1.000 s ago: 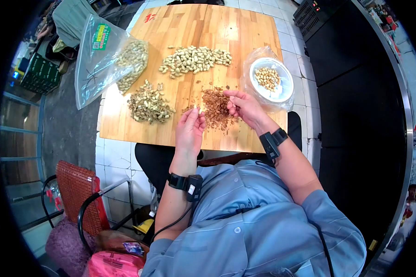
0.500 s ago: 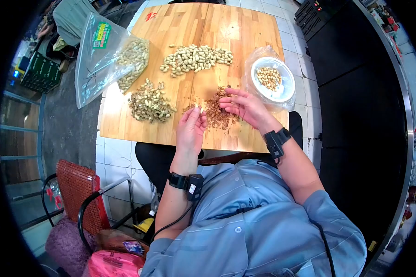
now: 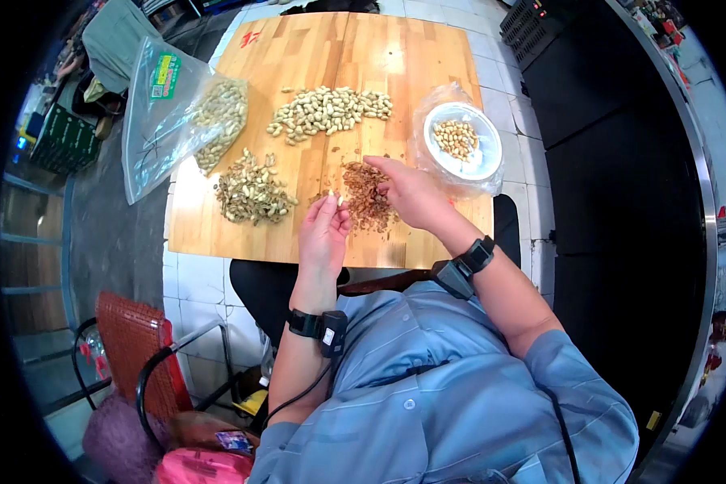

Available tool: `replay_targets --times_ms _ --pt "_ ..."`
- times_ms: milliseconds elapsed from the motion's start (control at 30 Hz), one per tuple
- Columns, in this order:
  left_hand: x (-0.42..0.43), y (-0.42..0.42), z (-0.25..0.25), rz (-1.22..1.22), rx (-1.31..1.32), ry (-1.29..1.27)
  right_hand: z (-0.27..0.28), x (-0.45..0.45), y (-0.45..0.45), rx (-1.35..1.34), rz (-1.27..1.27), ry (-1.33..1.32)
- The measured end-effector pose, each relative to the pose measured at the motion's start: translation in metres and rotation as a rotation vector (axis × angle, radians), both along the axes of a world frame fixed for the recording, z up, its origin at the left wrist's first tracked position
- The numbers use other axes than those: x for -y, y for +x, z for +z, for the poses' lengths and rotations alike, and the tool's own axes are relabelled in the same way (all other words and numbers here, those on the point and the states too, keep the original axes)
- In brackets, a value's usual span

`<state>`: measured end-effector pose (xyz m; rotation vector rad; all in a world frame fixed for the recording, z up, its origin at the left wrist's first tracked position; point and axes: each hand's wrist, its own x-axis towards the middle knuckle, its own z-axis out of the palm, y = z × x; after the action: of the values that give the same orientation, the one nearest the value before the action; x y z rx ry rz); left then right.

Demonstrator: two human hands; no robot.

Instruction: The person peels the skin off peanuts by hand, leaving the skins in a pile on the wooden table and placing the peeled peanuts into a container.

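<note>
My left hand (image 3: 324,230) is pinched shut on a pale peanut kernel (image 3: 340,199), just left of a heap of reddish-brown peanut skins (image 3: 368,198). Over the right side of that heap is my right hand (image 3: 411,194), palm down, its index finger stretched out and the other fingers curled under. Whether it holds anything is hidden. Broken shells (image 3: 252,189) are piled to the left. Whole peanuts (image 3: 328,110) lie farther back. A white bowl (image 3: 490,153) in clear plastic holds shelled kernels (image 3: 456,139) at the right.
A clear bag (image 3: 157,129) of unshelled peanuts leans over the left edge of the wooden table (image 3: 298,48). A woven-backed chair (image 3: 133,347) stands at lower left. A tall black cabinet (image 3: 613,185) is on the right.
My right hand has turned from palm-up with spread fingers to palm-down over the skins. My left hand keeps its pinch. The whole view has shifted slightly.
</note>
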<state>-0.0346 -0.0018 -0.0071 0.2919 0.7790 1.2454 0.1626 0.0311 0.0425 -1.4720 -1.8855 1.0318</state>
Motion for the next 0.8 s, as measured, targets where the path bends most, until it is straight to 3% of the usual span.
replay_targets --times_ms 33,133,233,333,433,533,633,667,733,800 --pt "0.000 0.001 0.002 0.000 -0.005 -0.003 0.010 0.002 -0.001 0.009 0.013 0.041" --pt "0.000 0.002 0.003 0.008 0.007 -0.004 0.027 0.005 0.001 -0.292 -0.083 -0.190" --pt "0.000 0.000 0.003 0.004 0.004 -0.005 -0.002 -0.018 0.031 -0.402 -0.253 0.014" --pt "0.000 0.002 0.004 0.006 -0.007 -0.009 -0.011 -0.044 0.074 -0.260 -0.416 0.255" --pt "0.001 0.003 0.000 0.002 0.046 0.000 -0.011 -0.063 0.097 -0.060 -0.483 0.285" --pt "0.003 0.000 0.002 -0.027 0.111 0.021 0.012 -0.056 0.090 0.208 -0.455 0.579" --pt "0.002 -0.001 0.005 -0.056 0.137 0.026 0.022 -0.042 0.054 -0.154 -0.371 0.330" --pt "0.002 0.000 0.005 -0.057 0.125 0.021 0.027 -0.033 0.036 -0.348 -0.298 -0.005" --pt "0.002 0.003 0.005 -0.045 0.067 0.015 0.001 -0.021 0.006 -0.518 -0.140 -0.344" --pt "0.002 0.006 0.004 -0.012 -0.025 0.013 -0.007 -0.006 -0.027 -0.771 -0.159 -0.637"
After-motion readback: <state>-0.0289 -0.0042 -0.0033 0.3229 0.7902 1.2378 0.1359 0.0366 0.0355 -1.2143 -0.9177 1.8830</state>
